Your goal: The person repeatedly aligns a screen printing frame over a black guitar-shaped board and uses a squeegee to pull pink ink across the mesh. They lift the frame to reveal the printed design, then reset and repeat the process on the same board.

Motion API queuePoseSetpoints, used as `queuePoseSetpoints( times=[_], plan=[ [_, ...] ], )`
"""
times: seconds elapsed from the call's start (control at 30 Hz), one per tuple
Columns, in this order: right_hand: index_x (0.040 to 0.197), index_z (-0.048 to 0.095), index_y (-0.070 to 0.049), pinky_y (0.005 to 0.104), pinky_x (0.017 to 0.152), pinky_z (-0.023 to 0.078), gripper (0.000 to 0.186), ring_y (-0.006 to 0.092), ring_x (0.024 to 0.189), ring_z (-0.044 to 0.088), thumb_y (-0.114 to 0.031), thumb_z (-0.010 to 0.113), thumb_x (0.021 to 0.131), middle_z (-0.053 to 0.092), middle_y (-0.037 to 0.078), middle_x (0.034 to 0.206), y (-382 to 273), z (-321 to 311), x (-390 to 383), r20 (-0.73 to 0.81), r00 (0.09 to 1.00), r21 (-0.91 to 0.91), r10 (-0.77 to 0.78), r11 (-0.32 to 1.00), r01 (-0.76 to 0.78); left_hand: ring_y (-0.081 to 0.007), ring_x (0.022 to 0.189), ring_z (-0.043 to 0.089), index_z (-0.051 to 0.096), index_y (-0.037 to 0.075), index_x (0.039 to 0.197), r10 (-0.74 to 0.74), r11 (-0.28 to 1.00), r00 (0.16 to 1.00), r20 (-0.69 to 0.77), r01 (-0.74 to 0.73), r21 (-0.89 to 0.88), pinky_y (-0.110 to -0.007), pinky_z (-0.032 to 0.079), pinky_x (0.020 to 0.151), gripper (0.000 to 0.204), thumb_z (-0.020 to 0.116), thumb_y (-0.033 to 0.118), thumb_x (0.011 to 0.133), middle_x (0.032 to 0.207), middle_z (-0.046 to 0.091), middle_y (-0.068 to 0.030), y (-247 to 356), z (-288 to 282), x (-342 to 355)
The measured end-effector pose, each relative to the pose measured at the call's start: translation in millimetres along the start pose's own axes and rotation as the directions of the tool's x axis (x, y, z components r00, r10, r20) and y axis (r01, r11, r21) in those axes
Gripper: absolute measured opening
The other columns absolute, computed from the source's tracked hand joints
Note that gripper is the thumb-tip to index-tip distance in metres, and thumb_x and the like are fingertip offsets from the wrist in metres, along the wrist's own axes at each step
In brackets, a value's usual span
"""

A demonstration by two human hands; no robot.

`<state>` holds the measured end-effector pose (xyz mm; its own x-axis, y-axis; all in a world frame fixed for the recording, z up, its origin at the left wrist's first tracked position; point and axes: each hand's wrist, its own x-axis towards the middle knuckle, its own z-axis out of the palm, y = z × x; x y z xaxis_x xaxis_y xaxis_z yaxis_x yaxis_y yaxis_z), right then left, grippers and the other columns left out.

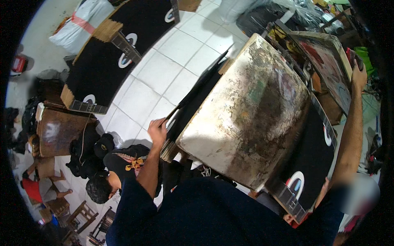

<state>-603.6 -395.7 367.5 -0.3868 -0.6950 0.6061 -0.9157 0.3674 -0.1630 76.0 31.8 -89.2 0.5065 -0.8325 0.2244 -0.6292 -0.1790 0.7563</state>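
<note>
Sheet (193, 100) may crease if left hand (157, 132), pinching its left edge, tugs unevenly; right hand (359, 76) well apart, by far-right frame (345, 62), grip unclear.

Worktop (246, 123) — cream, mottled brown and near-black, one green patch. Sheet (196, 102) beside it: black. Right panel (314, 153): black, white oval marked blue and red. Left panel (98, 63): black, white ovals, tan edges. Framed panel (324, 67): cream rim, red and pale smears. Floor (154, 76) — white tiles, grey grid. Bundle (80, 28): white, pinkish-red band.
</note>
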Motion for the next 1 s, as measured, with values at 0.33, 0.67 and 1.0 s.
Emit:
queuePoseSetpoints(
  times=[0.33,0.67,1.0],
  plan=[
    [0.141,0.062,-0.027,0.0494,0.100,0.051,0.055,0.0392,0.121,0.066,-0.057,0.060,0.095,0.071,0.014,0.130,-34,-14,-29,-0.034,0.999,0.066,-0.034,0.997,0.036,-0.0302,0.071,0.062,0.073,0.002,0.087,0.427,0.901,0.869,-0.252,-0.433,0.034,-0.041,0.050,0.066,0.014,0.080,0.011,0.080,0.077,0.065,-0.0141,252,-11,126],
    [0.147,0.057,-0.025,0.0499,0.107,0.048,0.058,0.0374,0.130,0.061,-0.053,0.058,0.096,0.066,0.014,0.138,-53,-22,-47,0.053,0.994,0.171,-0.091,0.982,0.081,-0.0215,0.066,0.057,0.074,0.004,0.106,0.744,0.656,0.654,-0.142,-0.754,-0.037,-0.038,0.044,0.058,0.041,0.070,0.006,0.065,0.072,0.059,-0.0045,382,-57,-56],
    [0.151,0.053,-0.025,0.0523,0.113,0.044,0.067,0.0402,0.135,0.056,-0.058,0.057,0.093,0.058,0.016,0.148,-42,5,-7,0.105,0.980,0.085,-0.170,0.983,0.161,-0.0201,0.105,0.052,0.072,0.009,0.109,0.839,0.451,0.239,0.489,-0.808,-0.379,-0.036,0.043,0.085,0.031,0.065,0.023,0.082,0.106,0.061,-0.0036,385,103,-246]
  ],
)
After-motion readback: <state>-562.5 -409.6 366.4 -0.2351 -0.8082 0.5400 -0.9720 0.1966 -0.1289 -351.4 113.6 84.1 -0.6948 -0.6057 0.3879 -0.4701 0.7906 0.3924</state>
